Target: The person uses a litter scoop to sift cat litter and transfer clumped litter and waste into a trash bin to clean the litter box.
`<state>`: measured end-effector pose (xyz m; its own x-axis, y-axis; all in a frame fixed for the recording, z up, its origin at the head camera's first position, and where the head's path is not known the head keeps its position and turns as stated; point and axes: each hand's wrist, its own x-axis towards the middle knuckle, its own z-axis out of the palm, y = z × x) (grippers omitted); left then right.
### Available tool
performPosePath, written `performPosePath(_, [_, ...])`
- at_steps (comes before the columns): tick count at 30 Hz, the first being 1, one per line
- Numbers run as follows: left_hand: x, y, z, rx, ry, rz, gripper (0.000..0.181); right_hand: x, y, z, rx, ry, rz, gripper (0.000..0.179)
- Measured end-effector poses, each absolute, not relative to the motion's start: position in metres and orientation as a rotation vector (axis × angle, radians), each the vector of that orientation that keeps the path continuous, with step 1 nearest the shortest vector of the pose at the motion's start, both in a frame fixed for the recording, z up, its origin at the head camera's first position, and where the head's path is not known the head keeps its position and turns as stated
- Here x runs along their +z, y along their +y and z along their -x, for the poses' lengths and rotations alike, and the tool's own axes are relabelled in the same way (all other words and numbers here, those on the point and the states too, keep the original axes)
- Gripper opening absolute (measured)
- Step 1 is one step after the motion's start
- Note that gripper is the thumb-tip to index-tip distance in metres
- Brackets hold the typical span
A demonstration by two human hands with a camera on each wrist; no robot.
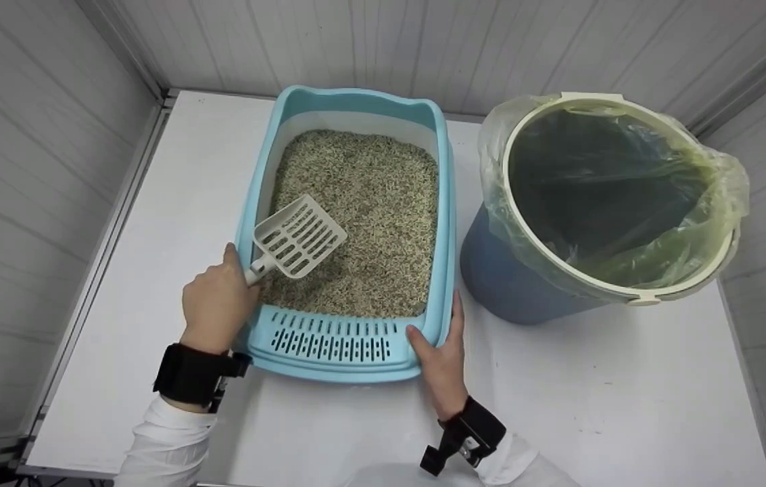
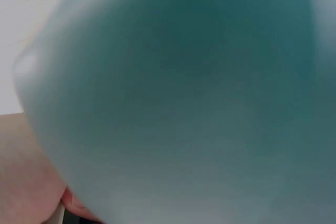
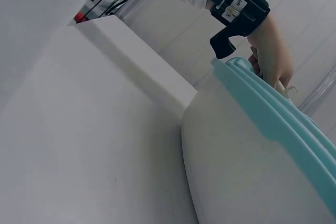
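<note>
My left hand (image 1: 219, 301) grips the handle of a beige slotted litter scoop (image 1: 299, 237) at the left rim of a blue litter box (image 1: 355, 368). The scoop's head lies over the box's left front part, above the grainy litter (image 1: 369, 223). With the thumb over the rim and the other fingers along the outside, my right hand (image 1: 442, 362) holds the box's front right corner. A blurred blue-green surface (image 2: 173, 98) fills most of the left wrist view, with part of the left hand (image 2: 26, 171) at its edge. The right wrist view shows the box's pale side (image 3: 236, 150).
A blue bin (image 1: 514, 284) lined with a yellowish clear bag (image 1: 666, 264) under a cream ring stands to the right of the box. Both stand on a white table (image 1: 328, 433). Grey panel walls (image 1: 383, 47) enclose the back and sides.
</note>
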<state>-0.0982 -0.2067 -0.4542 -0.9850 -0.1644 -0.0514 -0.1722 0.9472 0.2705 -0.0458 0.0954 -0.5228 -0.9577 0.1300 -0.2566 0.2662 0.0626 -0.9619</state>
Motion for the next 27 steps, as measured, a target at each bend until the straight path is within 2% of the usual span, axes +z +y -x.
performPosePath(5, [-0.455, -0.211, 0.097, 0.454, 3.099, 0.187, 0.045, -0.511, 0.091, 0.047, -2.061, 2.169, -0.486, 0.093])
performPosePath(8, [-0.457, -0.213, 0.096, 0.470, 3.102, 0.152, 0.034, -0.511, 0.090, 0.047, -2.082, 2.159, -0.491, 0.093])
performPosePath(19, [-0.458, -0.215, 0.096, 0.461, 3.095, 0.130, 0.036, -0.525, 0.091, 0.048, -2.119, 2.193, -0.460, 0.095])
performPosePath(27, [-0.459, -0.216, 0.094, 0.457, 3.090, 0.089, 0.050, -0.524, 0.093, 0.050, -2.251, 2.099, -0.355, 0.093])
